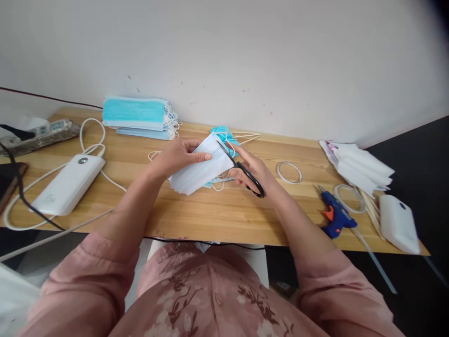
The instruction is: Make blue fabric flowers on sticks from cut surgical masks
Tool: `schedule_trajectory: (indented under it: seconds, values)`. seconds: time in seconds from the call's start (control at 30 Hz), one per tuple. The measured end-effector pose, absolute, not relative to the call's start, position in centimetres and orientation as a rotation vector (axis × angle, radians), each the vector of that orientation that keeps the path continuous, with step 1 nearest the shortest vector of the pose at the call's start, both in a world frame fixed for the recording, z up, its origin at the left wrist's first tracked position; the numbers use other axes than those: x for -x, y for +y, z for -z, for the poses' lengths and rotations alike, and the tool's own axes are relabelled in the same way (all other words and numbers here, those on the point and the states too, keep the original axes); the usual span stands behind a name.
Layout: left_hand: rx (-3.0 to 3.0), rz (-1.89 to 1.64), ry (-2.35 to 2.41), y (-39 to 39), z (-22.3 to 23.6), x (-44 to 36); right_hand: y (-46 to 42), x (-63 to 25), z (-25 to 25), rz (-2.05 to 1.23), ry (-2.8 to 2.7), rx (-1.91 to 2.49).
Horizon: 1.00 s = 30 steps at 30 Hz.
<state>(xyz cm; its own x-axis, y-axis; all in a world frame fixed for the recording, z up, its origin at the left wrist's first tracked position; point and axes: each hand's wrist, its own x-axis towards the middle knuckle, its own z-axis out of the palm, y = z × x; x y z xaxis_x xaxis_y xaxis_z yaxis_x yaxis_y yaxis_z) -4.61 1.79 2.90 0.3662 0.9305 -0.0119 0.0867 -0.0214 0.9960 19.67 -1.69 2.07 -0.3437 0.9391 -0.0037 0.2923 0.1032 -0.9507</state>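
Observation:
My left hand [182, 157] pinches a face mask [199, 172] with its pale side up, thumb on top, above the middle of the table. In my right hand [250, 168] are black-handled scissors [250, 177]; their blades lie along the mask's right edge. Whether the blades are cutting through it I cannot tell. Behind and below the mask lie blue cut pieces [220, 131] and loose white ear loops [219, 186], partly hidden by the mask and my hands.
A stack of blue masks [135, 112] stands at the back left. Further left are a white power bank [68, 185] with cables and a power strip [45, 133]. To the right lie a tape roll [289, 172], a blue glue gun [336, 215], white sheets [361, 164] and another white device [399, 222].

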Motion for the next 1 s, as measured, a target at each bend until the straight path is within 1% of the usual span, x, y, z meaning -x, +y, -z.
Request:
schedule_trajectory:
  seconds: [0.2, 0.33, 0.53, 1.0]
  values:
    - [-1.31, -0.869, 1.004, 1.46, -2.59, 4.2, -2.09, -19.48, -2.53, -1.285, -1.76, 1.255]
    - [-1.316, -0.884, 1.059, 1.38, -2.71, 4.16, -1.92, -19.74, -2.16, -1.242, -1.806, 1.262]
    - [-1.374, -0.794, 1.12, 1.32, -3.02, 4.25, -1.88, -19.77, -2.25, -1.255, -1.841, 1.298]
    - [-1.385, -0.775, 1.093, 1.54, -2.95, 4.35, -1.93, -19.44, -2.74, -1.274, -1.827, 1.313]
